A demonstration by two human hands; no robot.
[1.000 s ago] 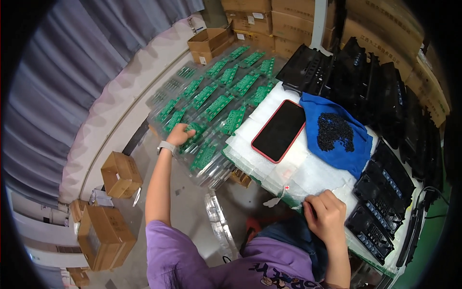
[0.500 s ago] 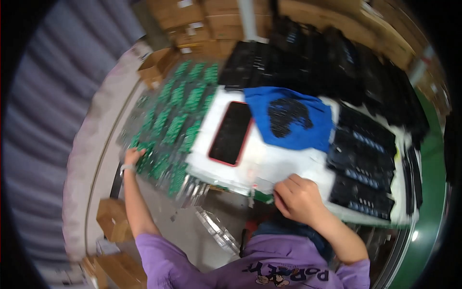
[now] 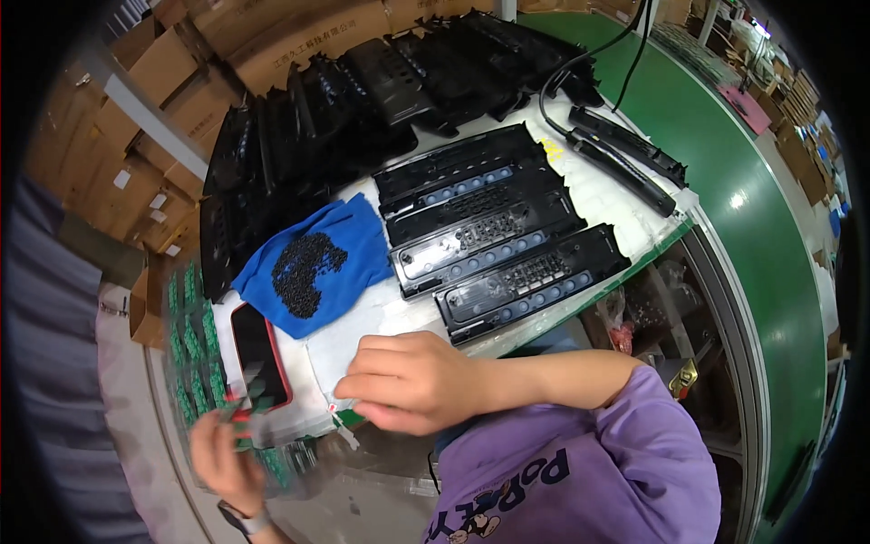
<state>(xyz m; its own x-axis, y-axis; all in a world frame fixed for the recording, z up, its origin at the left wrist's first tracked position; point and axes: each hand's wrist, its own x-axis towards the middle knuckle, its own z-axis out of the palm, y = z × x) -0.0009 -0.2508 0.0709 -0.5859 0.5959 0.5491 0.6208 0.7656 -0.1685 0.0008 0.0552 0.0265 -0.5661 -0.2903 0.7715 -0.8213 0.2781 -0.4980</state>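
Note:
My left hand [image 3: 228, 462] is smeared by motion beside the phone, its fingers closed around a small green board [image 3: 258, 392]. The board is blurred, and its colour matches the green boards [image 3: 192, 344] lying in rows in clear plastic trays at the left. My right hand [image 3: 403, 385] is closed, fingers curled together, just above the front of the white-covered table [image 3: 331, 354]. Anything within those right fingers is hidden. A dark-screened phone [image 3: 258, 349] in a red case lies between the trays and the white cover.
A blue cloth [image 3: 362, 245] carries a heap of small black pieces [image 3: 305, 276]. Right of it lie black plastic panels [image 3: 535, 281] with round recesses. More black panels [image 3: 390, 86] line the back. A corded black tool [image 3: 625, 172] rests at the far right. Cardboard boxes [image 3: 299, 41] stand behind.
My view has swung to the right. My left hand has come away from the trays toward the phone with a green board. My right hand stays closed near the table's front.

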